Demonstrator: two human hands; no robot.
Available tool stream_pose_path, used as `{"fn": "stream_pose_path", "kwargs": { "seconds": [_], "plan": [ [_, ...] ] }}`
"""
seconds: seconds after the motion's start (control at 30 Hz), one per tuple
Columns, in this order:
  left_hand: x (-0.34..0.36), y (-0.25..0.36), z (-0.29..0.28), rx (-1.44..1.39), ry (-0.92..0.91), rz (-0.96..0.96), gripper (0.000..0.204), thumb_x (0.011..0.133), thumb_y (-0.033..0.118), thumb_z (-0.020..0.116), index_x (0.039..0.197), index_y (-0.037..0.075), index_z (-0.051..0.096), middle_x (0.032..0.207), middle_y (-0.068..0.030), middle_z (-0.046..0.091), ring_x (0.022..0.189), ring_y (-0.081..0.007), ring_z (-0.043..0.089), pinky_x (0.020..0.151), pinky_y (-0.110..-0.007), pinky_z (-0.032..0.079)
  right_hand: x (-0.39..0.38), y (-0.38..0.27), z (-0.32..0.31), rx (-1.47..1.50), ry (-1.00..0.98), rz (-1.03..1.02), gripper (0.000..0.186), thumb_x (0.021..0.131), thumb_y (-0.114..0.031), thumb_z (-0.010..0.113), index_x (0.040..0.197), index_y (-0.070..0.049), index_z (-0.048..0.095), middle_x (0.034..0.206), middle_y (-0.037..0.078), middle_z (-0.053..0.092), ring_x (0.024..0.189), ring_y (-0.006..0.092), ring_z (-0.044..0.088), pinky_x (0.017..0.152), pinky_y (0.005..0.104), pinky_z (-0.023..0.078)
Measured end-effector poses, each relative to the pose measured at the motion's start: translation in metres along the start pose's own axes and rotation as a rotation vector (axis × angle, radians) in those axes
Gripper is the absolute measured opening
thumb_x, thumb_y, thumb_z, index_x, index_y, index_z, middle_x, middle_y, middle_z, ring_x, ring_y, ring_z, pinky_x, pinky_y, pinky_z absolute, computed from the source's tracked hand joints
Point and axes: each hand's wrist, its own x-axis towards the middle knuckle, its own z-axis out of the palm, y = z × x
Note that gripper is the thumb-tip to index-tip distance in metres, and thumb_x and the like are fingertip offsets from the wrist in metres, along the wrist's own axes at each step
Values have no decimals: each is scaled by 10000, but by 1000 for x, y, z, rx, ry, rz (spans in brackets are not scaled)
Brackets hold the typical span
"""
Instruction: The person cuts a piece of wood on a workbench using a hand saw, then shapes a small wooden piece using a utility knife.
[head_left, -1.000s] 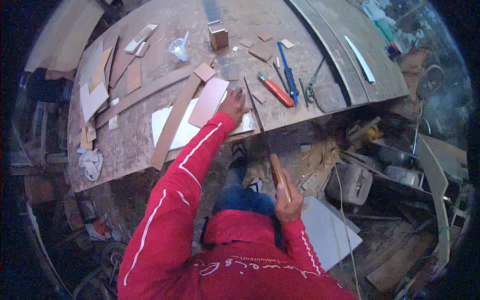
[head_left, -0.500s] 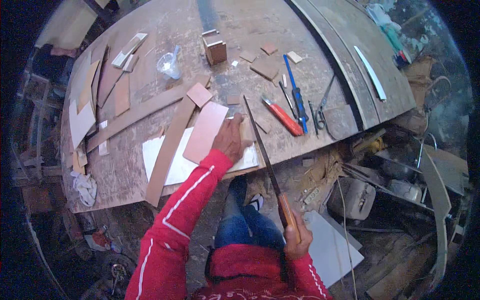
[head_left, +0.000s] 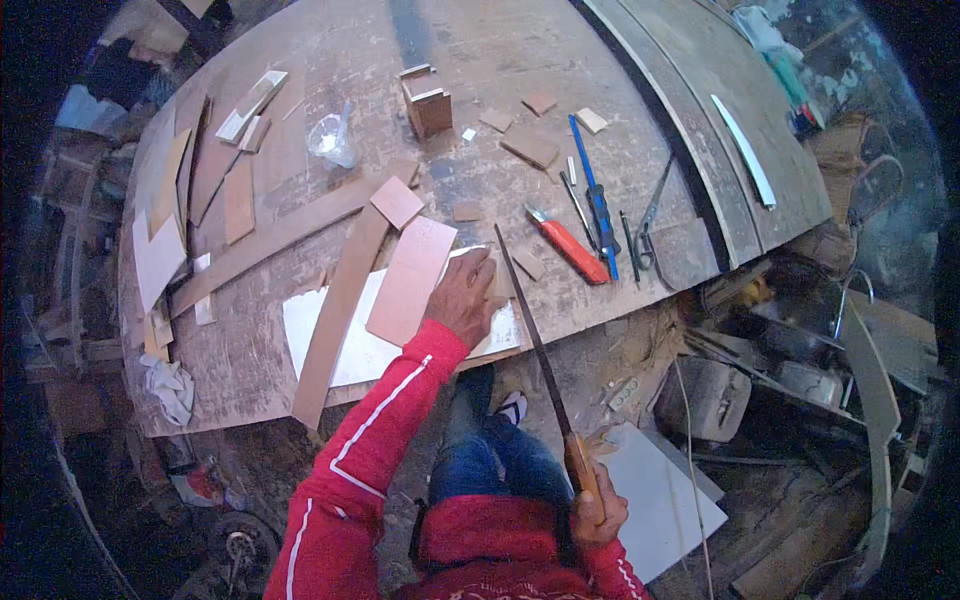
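While the right hand [head_left: 598, 508] has its fingers clenched round the handsaw [head_left: 535, 345] handle, the blade runs forward to the left hand [head_left: 465, 295], fingers flat on a small wood piece [head_left: 497, 285] at the counter [head_left: 480, 60] edge, pink board [head_left: 412, 280] just left.

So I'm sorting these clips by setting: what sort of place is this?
Most likely a small woodworking shop. A worn wooden workbench is strewn with thin brown offcuts; the left hand steadies a white sheet while the right hand draws a long thin saw beside a red-handled utility knife.
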Motion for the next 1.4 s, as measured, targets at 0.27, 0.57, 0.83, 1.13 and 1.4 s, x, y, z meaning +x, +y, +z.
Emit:
{"fn": "stream_pose_path", "kwargs": {
  "seconds": [0.27, 0.57, 0.83, 1.13, 1.4],
  "plan": [
    [-7, -7, 12, 9, 60, 32, 559, 705, 228, 781, 1168, -9, 578, 1274, -207, 525, 1142, -390, 515, 939, -450, 477, 20, -6, 19, 26, 29, -105, 456, 937, -303, 512, 1277, -3, 563, 905, 163, 699, 740, 273, 700, 681, 342, 533],
    [-4, -4, 15, 28, 53, 22, 500, 718, 228, 763, 1111, -43, 614, 1284, -198, 514, 1162, -374, 489, 959, -433, 466, 32, 7, 41, 77, 159, -231, 429, 947, -268, 531, 1279, 0, 576, 651, 53, 600, 508, 121, 536, 523, 282, 449],
    [-4, -4, 16, 27, 46, 57, 507, 727, 240, 757, 1112, -58, 617, 1271, -178, 511, 1164, -353, 469, 939, -409, 480, 37, -13, 38, 99, 103, -64, 430, 960, -285, 512, 1303, -31, 565, 711, 62, 615, 554, 111, 556, 531, 278, 451],
    [-3, -4, 14, 62, 16, 67, 494, 724, 245, 755, 1092, -50, 611, 1256, -162, 502, 1139, -346, 472, 935, -400, 480, 40, -7, 48, 39, 191, -187, 438, 952, -255, 518, 1292, 17, 563, 758, 80, 644, 597, 129, 586, 564, 289, 475],
    [-4, -9, 19, -6, 38, 22, 480, 704, 203, 772, 1093, -31, 615, 1249, -151, 501, 1141, -344, 472, 928, -405, 486, 27, -19, 29, 155, 308, -176, 443, 932, -224, 538, 1283, 45, 564, 1054, 147, 675, 874, 155, 628, 778, 273, 492]
  ]
}}
